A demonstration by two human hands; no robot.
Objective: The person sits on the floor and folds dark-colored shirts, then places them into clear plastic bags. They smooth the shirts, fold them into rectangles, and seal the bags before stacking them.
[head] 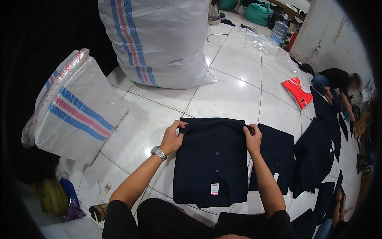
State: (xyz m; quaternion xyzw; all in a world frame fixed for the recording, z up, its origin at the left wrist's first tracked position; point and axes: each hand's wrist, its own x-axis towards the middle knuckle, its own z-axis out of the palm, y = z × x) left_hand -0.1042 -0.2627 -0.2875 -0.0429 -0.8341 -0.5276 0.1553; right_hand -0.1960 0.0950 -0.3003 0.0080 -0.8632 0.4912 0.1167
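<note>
A folded dark navy garment [209,143] with two buttons lies flat on the tiles before me. Near its lower edge it bears a white tag [215,189] with print. My left hand [173,136], with a metal wristwatch [158,152] at the wrist, pinches the garment's far left corner. At the far right corner my right hand [252,139] grips the cloth between thumb and fingers. The far edge looks slightly bunched between both hands. Beside my right forearm lies another folded navy garment [273,149], also tagged.
A large white woven sack [167,41] stands ahead; folded sacks [80,110] lean at left. More dark garments [315,152] spread to the right, where a person [334,80] crouches. Another person's hands [340,200] show at lower right. A red plastic packet [297,89] lies on the floor.
</note>
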